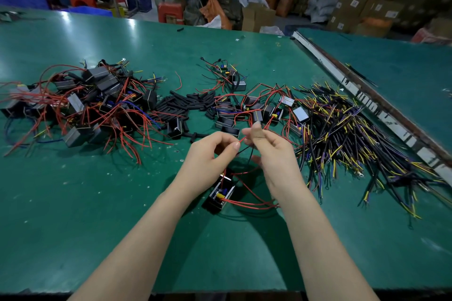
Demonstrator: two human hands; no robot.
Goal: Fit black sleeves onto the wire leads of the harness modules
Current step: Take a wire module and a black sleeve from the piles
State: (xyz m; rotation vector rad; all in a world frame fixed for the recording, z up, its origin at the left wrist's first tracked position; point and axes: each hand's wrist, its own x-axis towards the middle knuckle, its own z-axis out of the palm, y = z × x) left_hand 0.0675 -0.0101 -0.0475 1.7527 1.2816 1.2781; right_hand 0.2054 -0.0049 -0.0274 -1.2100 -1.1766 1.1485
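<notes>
The harness module (220, 194), a small open black box with yellow and blue parts inside, lies on the green table (73, 203) just below and between the two hands, its red wire leads (249, 203) looping out to the right under the right wrist. The left hand (208, 156) has its fingers curled, thumb and forefinger pinching a red lead near its tip. The right hand (271, 149) also has curled fingers, pinching the same red lead a little farther along, with a thin black wire (247, 151) running down from its grip; whether a sleeve is on it I cannot tell.

Open green surface lies on the near side, left and right of the forearms, up to the table's front edge at the bottom. Beyond the hands the way is crowded: a heap of finished-looking modules with red leads (85, 105) to the left, a pile of loose black sleeves (186, 104) in the middle, more modules (256, 110) just past the fingertips, and a spread of black, yellow and purple cables (347, 134) to the right. A worn strip (362, 100) marks the seam with a neighbouring table.

The module's far end is hidden by the left palm. The background of boxes and stools is blurred.
</notes>
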